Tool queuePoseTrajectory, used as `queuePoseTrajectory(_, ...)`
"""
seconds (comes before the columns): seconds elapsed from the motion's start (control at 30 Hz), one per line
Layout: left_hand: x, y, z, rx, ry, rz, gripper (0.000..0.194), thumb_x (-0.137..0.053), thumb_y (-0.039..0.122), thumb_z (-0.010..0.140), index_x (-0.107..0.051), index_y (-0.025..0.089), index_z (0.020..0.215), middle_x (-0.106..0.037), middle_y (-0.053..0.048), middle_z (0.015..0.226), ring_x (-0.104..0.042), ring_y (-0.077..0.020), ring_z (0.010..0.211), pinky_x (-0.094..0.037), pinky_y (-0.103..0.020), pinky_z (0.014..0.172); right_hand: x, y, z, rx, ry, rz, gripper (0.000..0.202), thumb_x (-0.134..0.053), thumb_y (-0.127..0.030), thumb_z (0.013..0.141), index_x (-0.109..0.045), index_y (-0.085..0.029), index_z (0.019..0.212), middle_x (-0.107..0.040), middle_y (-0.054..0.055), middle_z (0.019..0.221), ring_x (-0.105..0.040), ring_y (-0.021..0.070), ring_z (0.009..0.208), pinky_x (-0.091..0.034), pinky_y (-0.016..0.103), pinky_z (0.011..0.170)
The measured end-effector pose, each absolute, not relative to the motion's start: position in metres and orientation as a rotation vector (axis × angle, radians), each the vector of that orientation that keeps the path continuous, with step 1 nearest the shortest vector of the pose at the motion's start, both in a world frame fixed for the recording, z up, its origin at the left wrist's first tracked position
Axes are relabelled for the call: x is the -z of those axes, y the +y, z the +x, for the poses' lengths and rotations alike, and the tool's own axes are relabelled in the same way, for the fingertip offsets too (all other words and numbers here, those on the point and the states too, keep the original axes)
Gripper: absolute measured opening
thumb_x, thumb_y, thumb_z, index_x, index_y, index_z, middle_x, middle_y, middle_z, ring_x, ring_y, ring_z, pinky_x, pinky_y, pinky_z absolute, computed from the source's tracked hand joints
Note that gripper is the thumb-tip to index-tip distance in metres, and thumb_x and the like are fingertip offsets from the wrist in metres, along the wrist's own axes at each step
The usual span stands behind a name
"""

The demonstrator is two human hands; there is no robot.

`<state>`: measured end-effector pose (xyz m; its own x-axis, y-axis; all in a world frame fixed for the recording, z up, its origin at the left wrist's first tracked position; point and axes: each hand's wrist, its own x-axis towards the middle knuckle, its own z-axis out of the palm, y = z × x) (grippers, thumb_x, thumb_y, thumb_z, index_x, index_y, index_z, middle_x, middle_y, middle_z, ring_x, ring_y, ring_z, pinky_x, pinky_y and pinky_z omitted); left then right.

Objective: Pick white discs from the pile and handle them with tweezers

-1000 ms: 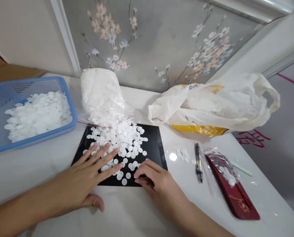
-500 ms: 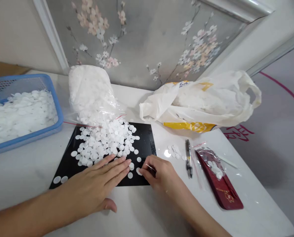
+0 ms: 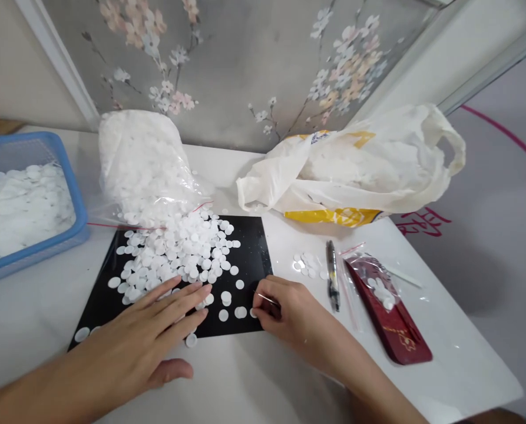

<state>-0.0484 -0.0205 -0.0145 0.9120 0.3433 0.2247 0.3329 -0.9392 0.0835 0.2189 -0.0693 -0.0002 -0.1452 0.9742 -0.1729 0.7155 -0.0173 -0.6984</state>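
My left hand (image 3: 156, 330) lies palm down with fingers spread over the front of the black mat (image 3: 249, 247), its fingertips at the near edge of a heap of small white round discs (image 3: 169, 253). My right hand (image 3: 284, 306) is closed in a pinch at the mat's right front corner. From its fingers sticks a thin pointed metal tool (image 3: 267, 298), mostly hidden by the hand. A white disc (image 3: 253, 312) shows at the right fingertips. Between the hands lie several loose discs (image 3: 226, 298). One disc (image 3: 191, 340) sits at the mat's front edge.
A clear bag (image 3: 143, 159) full of discs spills onto the mat. A blue basket (image 3: 79, 218) of discs stands at left. A white plastic bag (image 3: 369, 171) lies behind. On the right are a pen (image 3: 332, 277), loose discs (image 3: 309, 265) and a small zip bag on a red case (image 3: 408, 347).
The view has shifted, moving the scene leftward. My left hand has drawn back left from the loose discs, and a disc now shows at the mat's front edge. My right hand keeps its pinch.
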Motion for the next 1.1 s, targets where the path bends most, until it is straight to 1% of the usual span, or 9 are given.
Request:
queuePoseTrajectory(0.07,0.015,-0.02,-0.036,-0.368,0.603,2.981,0.041,-0.046,0.041,0.097,-0.054,0.025,0.133,-0.056,-0.003,0.14,-0.049,-0.0237,0.128,-0.039,-0.036,0.107,-0.003,-0.069,0.22,-1.042,-1.901,-1.746,0.023,-0.057,0.003,0.074,-0.058,-0.019,0.069,-0.053,-0.005,0.067,-0.046,0.0082,0.053,-0.035,0.019,0.051)
queuePoseTrajectory(0.17,0.011,-0.014,-0.009,-0.335,0.667,2.855,0.032,-0.039,0.028,0.1,-0.057,0.021,0.126,-0.066,-0.005,0.113,-0.06,-0.0212,0.104,-0.047,-0.036,0.091,-0.001,-0.067,0.221,-1.035,-1.856,-1.707,0.019,-0.058,-0.003,0.081,-0.061,-0.021,0.077,-0.058,-0.004,0.072,-0.05,0.01,0.058,-0.039,0.02,0.055)
queuePoseTrajectory(0.27,0.003,-0.002,0.015,-0.176,0.722,2.739,0.016,-0.05,0.022,0.095,-0.066,0.019,0.097,-0.062,-0.003,0.087,-0.058,-0.0211,0.084,-0.046,-0.035,0.076,0.006,-0.061,0.22,-0.875,-1.78,-1.702,0.015,-0.058,-0.007,0.085,-0.063,-0.022,0.084,-0.06,-0.002,0.079,-0.056,0.0123,0.068,-0.043,0.023,0.063)
queuePoseTrajectory(0.37,0.0,0.008,0.026,-0.12,0.787,2.588,0.007,-0.06,0.018,0.088,-0.062,0.018,0.081,-0.058,-0.001,0.083,-0.056,-0.02,0.08,-0.043,-0.032,0.072,0.01,-0.054,0.217,-0.806,-1.741,-1.691,0.012,-0.062,-0.01,0.085,-0.065,-0.022,0.085,-0.058,-0.001,0.081,-0.058,0.0129,0.07,-0.044,0.024,0.064)
queuePoseTrajectory(0.5,-0.002,0.013,0.025,-0.081,0.884,2.355,0.013,-0.062,0.018,0.085,-0.059,0.019,0.072,-0.057,0.001,0.08,-0.054,-0.0182,0.078,-0.039,-0.029,0.071,0.011,-0.049,0.214,-0.805,-1.775,-1.693,0.015,-0.065,-0.007,0.081,-0.064,-0.021,0.074,-0.055,-0.003,0.076,-0.052,0.0103,0.06,-0.04,0.022,0.056)
queuePoseTrajectory(0.63,-0.012,0.012,0.022,-0.098,0.994,2.143,0.016,-0.058,0.023,0.085,-0.06,0.02,0.069,-0.057,0.003,0.073,-0.052,-0.015,0.069,-0.037,-0.026,0.064,0.01,-0.051,0.212,-0.874,-1.754,-1.682,0.016,-0.065,-0.006,0.08,-0.065,-0.02,0.072,-0.056,-0.003,0.077,-0.049,0.0083,0.057,-0.038,0.021,0.053)
queuePoseTrajectory(0.83,-0.027,0.009,0.021,-0.115,1.088,1.705,0.02,-0.061,0.038,0.082,-0.062,0.022,0.07,-0.055,0.006,0.061,-0.047,-0.0115,0.057,-0.031,-0.023,0.051,0.001,-0.057,0.199,-1.081,-1.536,-1.533,0.003,-0.07,-0.022,0.081,-0.069,-0.02,0.079,-0.06,-0.003,0.072,-0.05,0.0089,0.058,-0.037,0.02,0.053)
queuePoseTrajectory(1.0,-0.023,0.01,0.015,-0.142,1.006,1.599,0.014,-0.062,0.034,0.081,-0.061,0.023,0.089,-0.065,0.005,0.068,-0.053,-0.0127,0.063,-0.035,-0.022,0.056,-0.003,-0.057,0.195,-1.33,-1.371,-1.527,0.014,-0.065,-0.027,0.083,-0.065,-0.018,0.072,-0.054,-0.006,0.06,-0.04,0.0083,0.053,-0.031,0.02,0.05)
queuePoseTrajectory(1.1,-0.019,0.009,0.012,-0.069,1.014,1.718,0.007,-0.062,0.029,0.08,-0.063,0.023,0.084,-0.063,0.006,0.065,-0.054,-0.013,0.061,-0.035,-0.022,0.056,-0.002,-0.056,0.2,-1.357,-1.277,-1.531,0.015,-0.066,-0.028,0.081,-0.064,-0.017,0.072,-0.055,-0.005,0.061,-0.042,0.009,0.056,-0.032,0.021,0.052)
